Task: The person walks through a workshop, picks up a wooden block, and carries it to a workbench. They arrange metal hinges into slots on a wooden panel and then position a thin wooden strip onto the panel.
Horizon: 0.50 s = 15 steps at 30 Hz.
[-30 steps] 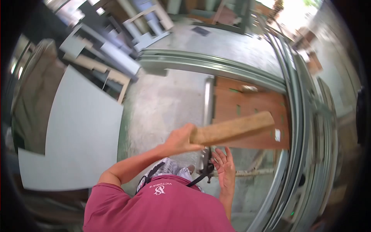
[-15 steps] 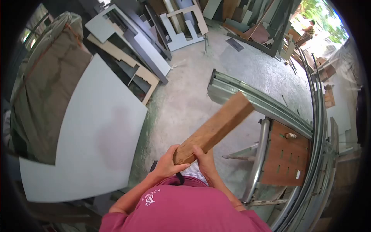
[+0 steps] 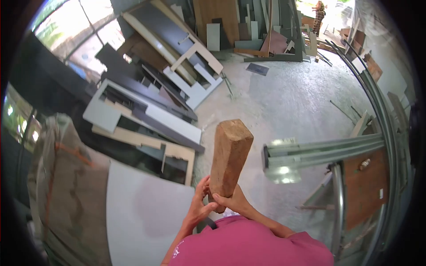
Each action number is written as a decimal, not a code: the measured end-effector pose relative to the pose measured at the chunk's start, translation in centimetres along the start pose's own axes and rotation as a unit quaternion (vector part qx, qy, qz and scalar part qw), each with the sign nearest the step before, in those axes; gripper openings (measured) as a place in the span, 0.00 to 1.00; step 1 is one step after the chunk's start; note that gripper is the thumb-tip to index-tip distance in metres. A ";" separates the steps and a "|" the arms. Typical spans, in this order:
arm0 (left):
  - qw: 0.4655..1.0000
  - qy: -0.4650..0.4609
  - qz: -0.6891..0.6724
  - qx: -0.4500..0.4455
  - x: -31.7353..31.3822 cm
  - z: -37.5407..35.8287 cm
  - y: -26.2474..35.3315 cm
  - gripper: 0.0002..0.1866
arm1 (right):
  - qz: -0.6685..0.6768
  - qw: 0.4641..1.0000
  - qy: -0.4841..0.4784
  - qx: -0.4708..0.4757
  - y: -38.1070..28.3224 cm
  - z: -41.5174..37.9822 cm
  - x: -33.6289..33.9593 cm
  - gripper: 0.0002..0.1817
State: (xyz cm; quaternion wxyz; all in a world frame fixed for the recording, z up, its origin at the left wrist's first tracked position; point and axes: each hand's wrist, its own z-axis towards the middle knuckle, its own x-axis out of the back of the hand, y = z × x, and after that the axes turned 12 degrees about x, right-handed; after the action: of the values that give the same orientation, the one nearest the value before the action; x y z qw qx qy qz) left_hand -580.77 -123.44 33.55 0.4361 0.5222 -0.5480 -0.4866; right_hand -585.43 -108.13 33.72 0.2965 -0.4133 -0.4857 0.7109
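Note:
A thick, squared block of brown wood (image 3: 228,162) stands nearly upright before my chest, its cut top end tilted slightly away. My right hand (image 3: 233,201) grips its lower part from the right, the thumb lying across the near face. On the other side, my left hand (image 3: 199,204) is cupped loosely about the bottom end, with fingers curled at the left face and the thumb near the base. Part of the block's foot is hidden by the hands.
A large pale panel (image 3: 146,217) lies at left beside a draped cover (image 3: 73,190). Cut-out boards (image 3: 155,117) lean behind it. Metal profiles (image 3: 324,153) and a brown board (image 3: 366,190) stand at right. Another person (image 3: 318,17) is far off, across the concrete floor (image 3: 284,97).
The wooden block has swung from a rightward slant to nearly upright. My left hand has loosened around its lower end. The view has turned left and up.

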 end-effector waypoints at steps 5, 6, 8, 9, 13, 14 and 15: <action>0.995 -0.080 0.065 0.005 5.8 13.7 4.2 0.53 | 0.060 0.993 0.099 0.002 -1.4 13.8 2.8 0.33; 0.992 -0.101 0.069 0.010 6.5 16.4 5.0 0.53 | 0.060 0.991 0.121 0.006 -1.0 15.7 3.7 0.33; 0.983 -0.139 0.093 0.077 7.2 20.9 6.4 0.52 | 0.127 0.977 0.172 -0.004 -0.3 18.7 5.7 0.30; 0.976 -0.167 0.103 0.098 7.2 23.6 6.4 0.52 | 0.120 0.975 0.187 -0.004 -1.1 19.8 6.5 0.30; 0.930 -0.303 0.106 0.176 4.7 33.5 7.6 0.50 | 0.146 0.919 0.366 0.010 -3.2 23.6 10.4 0.26; 0.926 -0.318 0.108 0.174 3.6 36.1 8.0 0.50 | 0.152 0.895 0.418 0.046 -2.9 24.4 11.6 0.25; 0.901 -0.372 0.124 0.188 2.4 38.6 8.3 0.50 | 0.145 0.881 0.446 0.067 -2.9 25.2 12.8 0.25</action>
State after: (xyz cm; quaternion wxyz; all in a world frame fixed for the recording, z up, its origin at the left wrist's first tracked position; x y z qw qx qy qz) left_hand -620.22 -123.01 36.01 0.1513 0.3032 -0.8119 -0.4754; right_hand -613.64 -107.80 37.30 0.4022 -0.7315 -0.1879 0.5176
